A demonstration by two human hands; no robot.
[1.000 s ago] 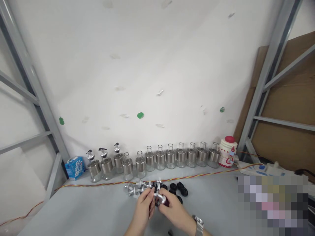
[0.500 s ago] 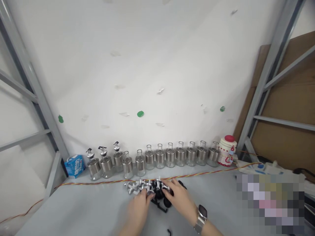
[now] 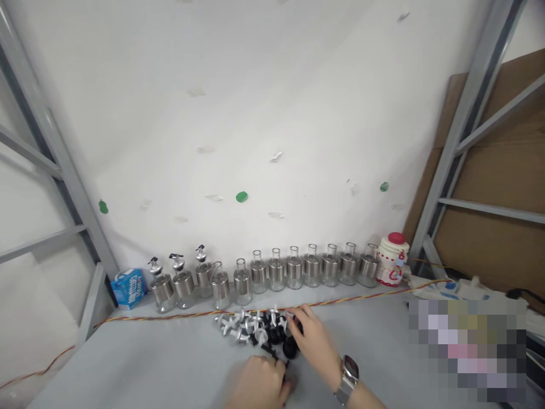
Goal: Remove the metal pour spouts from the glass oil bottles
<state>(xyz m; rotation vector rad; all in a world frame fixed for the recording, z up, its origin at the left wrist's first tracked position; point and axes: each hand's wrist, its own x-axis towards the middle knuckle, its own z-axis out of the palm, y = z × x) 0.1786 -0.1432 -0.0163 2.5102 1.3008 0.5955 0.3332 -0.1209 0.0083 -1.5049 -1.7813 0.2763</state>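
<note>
A pile of silver pourer tops (image 3: 240,326) and black plastic parts (image 3: 290,346) lies on the grey table. My left hand (image 3: 259,379), fingers curled, is at the near edge of the pile, closed on a thin black stick-like part (image 3: 269,350). The tip of that grip is partly hidden by my own fingers. My right hand (image 3: 314,335), with a watch on its wrist, reaches over the right side of the pile. Its bent fingers come together by a silver top and black parts; what is between them is hidden.
Along the wall stands a row of glass bottles with metal sleeves (image 3: 313,267); three at the left carry pourer tops (image 3: 177,261). A blue box (image 3: 129,288) and a red-lidded jar (image 3: 392,261) flank the row. A twisted cord (image 3: 179,316) crosses the table.
My left hand has left the silver tops and come nearer to me, onto the thin black part. My right hand stays at the pile's right side, its fingers shifted slightly.
</note>
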